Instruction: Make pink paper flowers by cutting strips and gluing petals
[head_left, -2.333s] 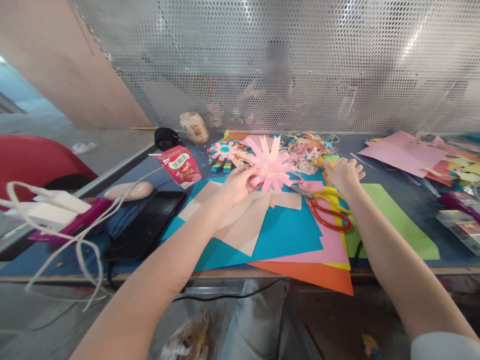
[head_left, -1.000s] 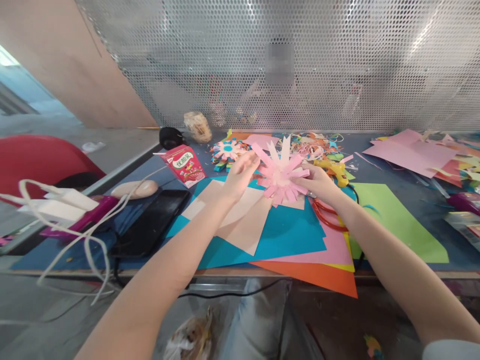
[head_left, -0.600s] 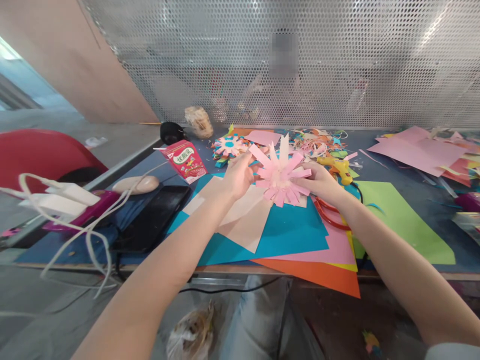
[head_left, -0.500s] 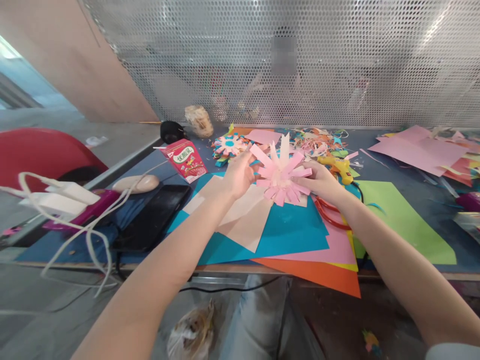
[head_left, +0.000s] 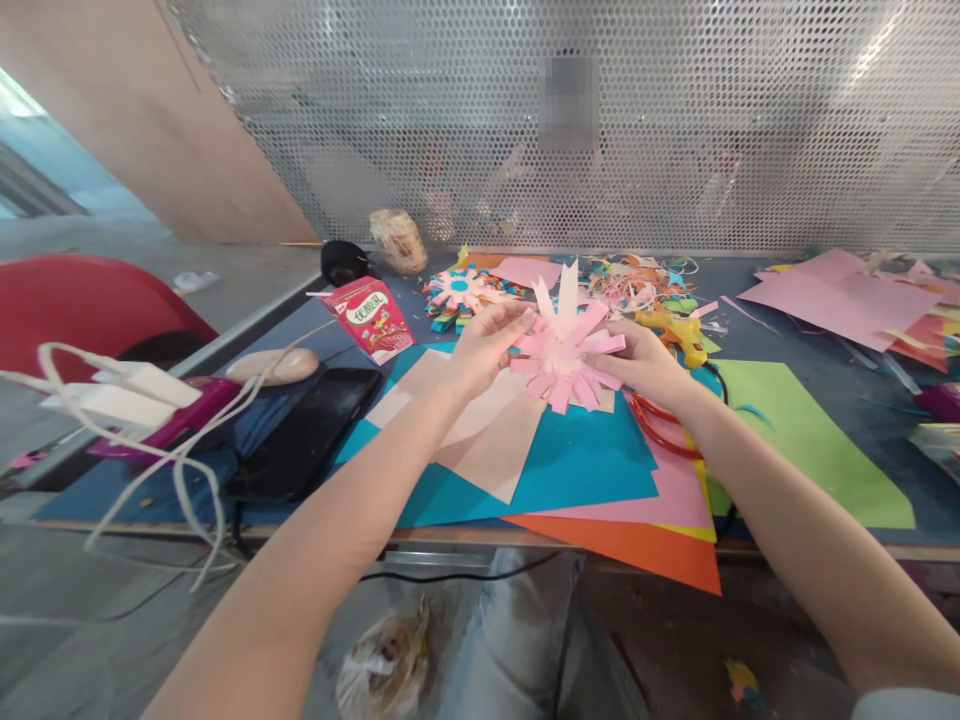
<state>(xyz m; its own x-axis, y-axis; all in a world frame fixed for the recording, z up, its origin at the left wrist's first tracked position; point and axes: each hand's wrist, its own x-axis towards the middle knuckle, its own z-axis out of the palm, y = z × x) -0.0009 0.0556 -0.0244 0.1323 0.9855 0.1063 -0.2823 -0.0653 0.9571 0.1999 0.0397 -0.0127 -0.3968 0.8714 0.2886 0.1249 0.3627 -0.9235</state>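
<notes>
Between my hands is a pink and cream paper flower [head_left: 564,358] with fringed strips spreading outward, held above the paper sheets. My left hand [head_left: 491,345] pinches a pink strip at the flower's upper left. On the opposite side my right hand [head_left: 641,362] grips the flower's edge; some of its fingers are hidden behind the strips. Cream paper pieces [head_left: 495,445] and a blue sheet [head_left: 592,470] lie beneath. Right of the flower are a yellow glue gun [head_left: 679,335] and red-handled scissors [head_left: 664,430], partly covered by my right wrist.
Finished-looking paper flowers [head_left: 459,290] and paper scraps [head_left: 637,280] lie at the back. To the left are a red drink carton [head_left: 373,320], a black phone [head_left: 304,430], a mouse [head_left: 274,367] and a power strip with white cables [head_left: 161,425]. A green sheet [head_left: 810,450] lies right.
My left hand has moved slightly and now closes on the upper-left strip, which stood out free before. My right hand stays in nearly the same place.
</notes>
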